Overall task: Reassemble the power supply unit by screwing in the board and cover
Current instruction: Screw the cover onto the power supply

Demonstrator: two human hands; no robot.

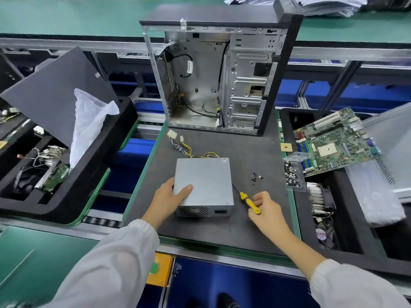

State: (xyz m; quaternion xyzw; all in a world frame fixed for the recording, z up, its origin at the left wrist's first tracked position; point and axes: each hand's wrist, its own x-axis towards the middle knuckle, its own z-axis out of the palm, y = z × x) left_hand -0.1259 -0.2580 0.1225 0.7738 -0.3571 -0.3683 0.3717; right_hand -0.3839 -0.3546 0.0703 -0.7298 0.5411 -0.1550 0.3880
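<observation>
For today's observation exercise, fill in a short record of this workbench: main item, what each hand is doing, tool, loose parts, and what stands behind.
main item: power supply, cover on, lying flat on the dark mat
left hand: grips the supply's near left corner
right hand: holds the screwdriver by its yellow handle, tip toward the supply
cables: run out from the supply's far side
loose parts: screws on the mat, right of the supply
behind: open case, upright
</observation>
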